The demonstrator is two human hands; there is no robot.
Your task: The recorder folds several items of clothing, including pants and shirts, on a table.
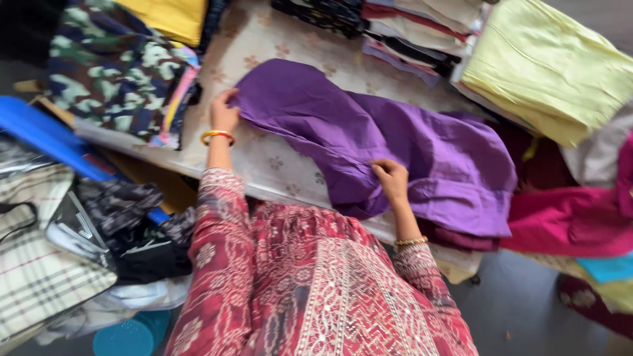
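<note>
Your left hand (224, 115) pinches the purple cloth's (389, 145) far corner, pulling it taut across the flowered table (257, 158). Your right hand (392, 181) pinches a fold near the front edge, so the fabric lies flat between both grips. The cloth covers mid-table; a camouflage stack (112, 72) sits to the left, a yellow-green pile (547, 66) to the right, and pink fabric (567, 221) just beside the purple.
</note>
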